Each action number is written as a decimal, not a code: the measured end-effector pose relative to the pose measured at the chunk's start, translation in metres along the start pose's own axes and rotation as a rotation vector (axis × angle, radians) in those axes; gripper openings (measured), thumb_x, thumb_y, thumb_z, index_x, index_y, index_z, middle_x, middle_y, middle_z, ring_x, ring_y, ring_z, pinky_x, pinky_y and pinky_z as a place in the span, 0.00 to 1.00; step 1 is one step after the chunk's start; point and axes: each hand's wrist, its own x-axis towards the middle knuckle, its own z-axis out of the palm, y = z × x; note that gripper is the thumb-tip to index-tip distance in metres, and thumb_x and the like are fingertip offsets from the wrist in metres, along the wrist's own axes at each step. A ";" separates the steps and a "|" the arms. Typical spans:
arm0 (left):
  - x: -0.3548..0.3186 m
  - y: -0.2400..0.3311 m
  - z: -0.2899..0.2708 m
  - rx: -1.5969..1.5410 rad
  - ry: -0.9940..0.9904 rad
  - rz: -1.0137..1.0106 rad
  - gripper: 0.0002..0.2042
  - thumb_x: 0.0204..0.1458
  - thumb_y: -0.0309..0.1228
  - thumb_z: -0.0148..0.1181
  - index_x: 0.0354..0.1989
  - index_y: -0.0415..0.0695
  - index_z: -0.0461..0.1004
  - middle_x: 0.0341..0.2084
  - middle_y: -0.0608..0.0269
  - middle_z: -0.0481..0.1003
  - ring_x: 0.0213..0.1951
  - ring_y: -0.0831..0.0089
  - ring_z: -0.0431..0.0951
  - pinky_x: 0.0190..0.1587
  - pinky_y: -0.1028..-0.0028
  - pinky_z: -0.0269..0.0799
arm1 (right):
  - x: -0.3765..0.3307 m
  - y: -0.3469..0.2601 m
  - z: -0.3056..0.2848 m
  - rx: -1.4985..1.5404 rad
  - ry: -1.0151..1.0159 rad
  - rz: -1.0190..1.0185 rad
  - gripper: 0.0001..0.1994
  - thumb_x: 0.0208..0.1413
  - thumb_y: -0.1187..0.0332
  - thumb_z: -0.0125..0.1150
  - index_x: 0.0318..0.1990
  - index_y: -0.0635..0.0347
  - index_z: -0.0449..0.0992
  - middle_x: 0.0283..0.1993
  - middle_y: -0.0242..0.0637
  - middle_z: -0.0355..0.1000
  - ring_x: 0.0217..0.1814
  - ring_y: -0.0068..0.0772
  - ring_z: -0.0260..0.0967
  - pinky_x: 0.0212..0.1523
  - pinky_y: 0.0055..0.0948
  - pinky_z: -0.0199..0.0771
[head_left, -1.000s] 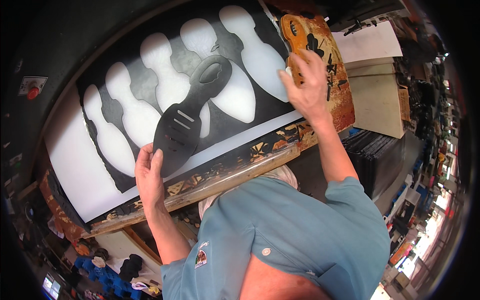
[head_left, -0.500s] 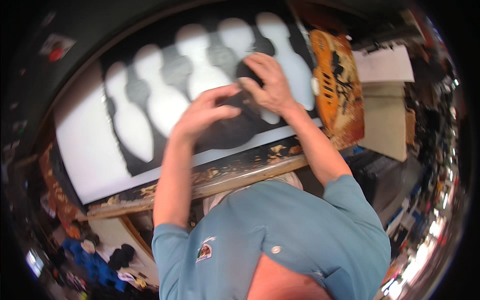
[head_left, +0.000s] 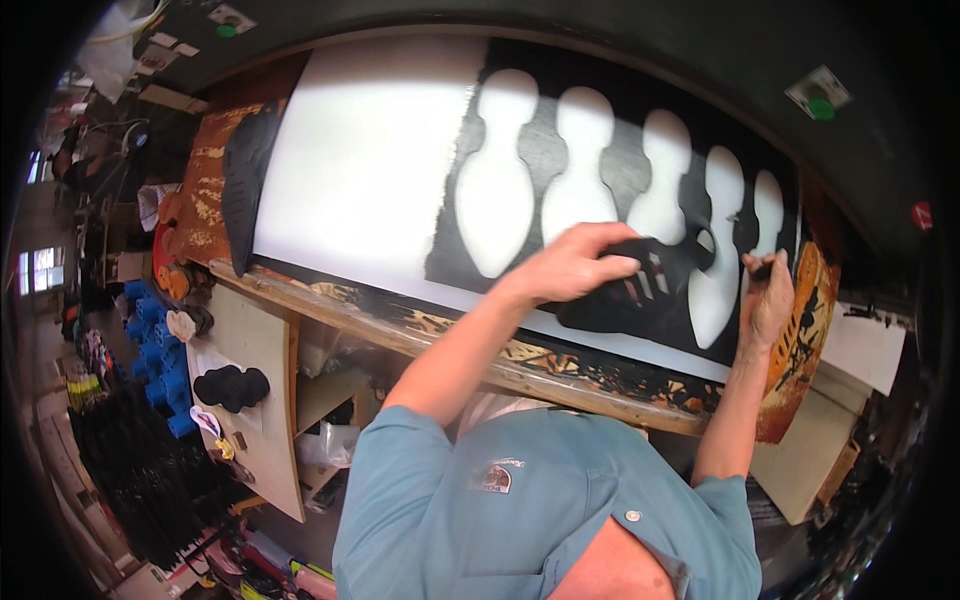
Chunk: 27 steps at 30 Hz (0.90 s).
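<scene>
My left hand (head_left: 580,265) has its thumb and fingers closed on the edge of a black slotted template (head_left: 630,305), broad at one end with a narrower, holed end pointing away. The template lies over the black sheet (head_left: 620,165), which has several white pin-shaped areas, such as the leftmost one (head_left: 495,215). Off to its right, my right hand (head_left: 768,305) is closed in a pinch near the sheet's right end. A small dark thing shows between its fingertips, too small to name.
A white sheet (head_left: 360,150) lies under the black one on the worn wooden bench (head_left: 480,370). One dark slotted piece (head_left: 245,190) rests at the bench's left end, an orange slotted one (head_left: 815,290) at its right. Blue cylinders (head_left: 155,340) and a side board (head_left: 250,400) stand lower left.
The view has swung, so the bench's left end now shows. My right hand has left the black template and moved right. My left hand, loosely curved before, now grips the template's edge.
</scene>
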 end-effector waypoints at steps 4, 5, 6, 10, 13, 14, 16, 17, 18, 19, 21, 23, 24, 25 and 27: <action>-0.095 0.035 -0.100 0.064 0.488 0.127 0.20 0.64 0.28 0.67 0.63 0.36 0.77 0.48 0.58 0.84 0.44 0.73 0.85 0.51 0.72 0.82 | 0.022 -0.011 -0.057 -0.185 0.282 -0.121 0.16 0.77 0.57 0.57 0.44 0.62 0.80 0.39 0.35 0.77 0.40 0.31 0.78 0.52 0.35 0.81; -0.122 0.043 -0.133 0.146 0.574 0.199 0.22 0.63 0.29 0.69 0.64 0.37 0.77 0.49 0.60 0.84 0.44 0.75 0.84 0.51 0.73 0.82 | 0.027 -0.021 -0.079 -0.359 0.376 -0.125 0.20 0.78 0.54 0.54 0.43 0.65 0.80 0.40 0.38 0.78 0.41 0.33 0.78 0.51 0.33 0.80; -0.150 0.051 -0.167 0.208 0.717 0.244 0.21 0.63 0.28 0.69 0.63 0.35 0.77 0.48 0.60 0.84 0.45 0.74 0.84 0.52 0.73 0.81 | 0.032 -0.032 -0.100 -0.688 0.448 -0.135 0.25 0.79 0.52 0.50 0.43 0.69 0.79 0.40 0.40 0.78 0.42 0.35 0.77 0.49 0.31 0.78; -0.269 0.089 -0.317 0.446 1.075 0.225 0.22 0.63 0.29 0.68 0.64 0.35 0.77 0.51 0.60 0.83 0.48 0.74 0.83 0.55 0.73 0.77 | 0.022 -0.065 -0.158 -1.189 0.426 -0.278 0.30 0.78 0.47 0.51 0.62 0.71 0.74 0.51 0.46 0.80 0.52 0.39 0.77 0.57 0.35 0.75; -0.334 0.101 -0.390 0.991 1.479 -0.204 0.26 0.64 0.34 0.67 0.67 0.33 0.75 0.59 0.47 0.81 0.59 0.63 0.81 0.63 0.68 0.74 | -0.022 -0.065 -0.157 -1.249 0.357 -0.089 0.33 0.76 0.47 0.54 0.73 0.68 0.67 0.67 0.51 0.74 0.68 0.45 0.72 0.71 0.38 0.67; -0.337 0.099 -0.401 1.218 1.655 -0.331 0.27 0.65 0.36 0.67 0.67 0.32 0.74 0.59 0.46 0.81 0.61 0.62 0.81 0.63 0.67 0.74 | -0.038 -0.060 -0.148 -1.267 0.288 0.065 0.32 0.75 0.50 0.56 0.76 0.64 0.65 0.69 0.50 0.73 0.69 0.44 0.71 0.72 0.38 0.67; -0.318 0.090 -0.398 1.099 1.659 0.076 0.25 0.68 0.36 0.65 0.67 0.33 0.74 0.60 0.48 0.81 0.60 0.63 0.81 0.65 0.66 0.74 | -0.063 -0.049 -0.128 -1.350 0.185 0.048 0.34 0.71 0.54 0.63 0.78 0.60 0.63 0.74 0.51 0.69 0.75 0.43 0.67 0.74 0.37 0.65; -0.289 0.078 -0.384 0.986 1.484 0.239 0.23 0.69 0.35 0.64 0.67 0.33 0.75 0.60 0.48 0.81 0.60 0.63 0.81 0.65 0.66 0.74 | -0.067 -0.052 -0.121 -1.294 0.204 0.058 0.37 0.69 0.54 0.66 0.78 0.61 0.62 0.76 0.53 0.66 0.78 0.46 0.63 0.76 0.38 0.62; -0.260 0.069 -0.359 0.771 1.378 0.300 0.22 0.70 0.34 0.63 0.67 0.34 0.75 0.60 0.48 0.81 0.60 0.63 0.81 0.66 0.67 0.74 | -0.071 -0.052 -0.112 -1.235 0.175 0.064 0.39 0.66 0.53 0.69 0.78 0.62 0.62 0.78 0.54 0.63 0.81 0.48 0.60 0.78 0.39 0.59; -0.225 0.058 -0.326 0.770 1.209 0.359 0.20 0.71 0.32 0.60 0.67 0.35 0.75 0.61 0.50 0.81 0.61 0.66 0.80 0.68 0.67 0.72 | -0.072 -0.054 -0.105 -1.372 0.162 0.044 0.42 0.64 0.52 0.71 0.79 0.64 0.61 0.80 0.55 0.60 0.83 0.50 0.56 0.80 0.41 0.56; -0.155 0.021 -0.229 0.786 0.842 0.408 0.20 0.70 0.29 0.60 0.69 0.38 0.74 0.62 0.54 0.80 0.65 0.65 0.77 0.70 0.64 0.70 | -0.071 -0.061 -0.094 -1.464 0.080 -0.015 0.45 0.61 0.50 0.72 0.79 0.66 0.60 0.82 0.56 0.56 0.85 0.53 0.52 0.82 0.43 0.52; -0.095 -0.009 -0.121 0.689 0.468 0.316 0.29 0.62 0.35 0.71 0.70 0.39 0.72 0.68 0.46 0.74 0.69 0.54 0.73 0.72 0.59 0.68 | -0.070 -0.066 -0.087 -1.378 0.069 -0.001 0.46 0.61 0.48 0.72 0.79 0.65 0.59 0.82 0.56 0.55 0.85 0.53 0.51 0.82 0.43 0.52; -0.073 -0.019 -0.074 1.012 0.310 0.428 0.35 0.58 0.39 0.75 0.72 0.39 0.69 0.72 0.42 0.68 0.75 0.48 0.65 0.75 0.52 0.62 | -0.070 -0.068 -0.084 -1.338 0.066 0.007 0.46 0.61 0.49 0.71 0.79 0.66 0.59 0.82 0.56 0.55 0.85 0.52 0.51 0.82 0.43 0.52; -0.047 -0.029 -0.034 1.070 0.152 0.529 0.39 0.54 0.38 0.77 0.74 0.42 0.67 0.75 0.42 0.63 0.78 0.40 0.57 0.79 0.46 0.53 | -0.070 -0.069 -0.082 -1.330 0.061 -0.035 0.46 0.60 0.50 0.72 0.79 0.66 0.60 0.82 0.56 0.56 0.85 0.52 0.52 0.82 0.43 0.53; -0.020 -0.048 0.031 1.145 -0.026 0.516 0.44 0.53 0.45 0.77 0.76 0.42 0.62 0.77 0.40 0.58 0.79 0.36 0.51 0.80 0.40 0.48 | -0.071 -0.068 -0.080 -1.314 0.102 -0.036 0.44 0.59 0.52 0.73 0.77 0.67 0.63 0.80 0.56 0.59 0.82 0.52 0.56 0.80 0.42 0.56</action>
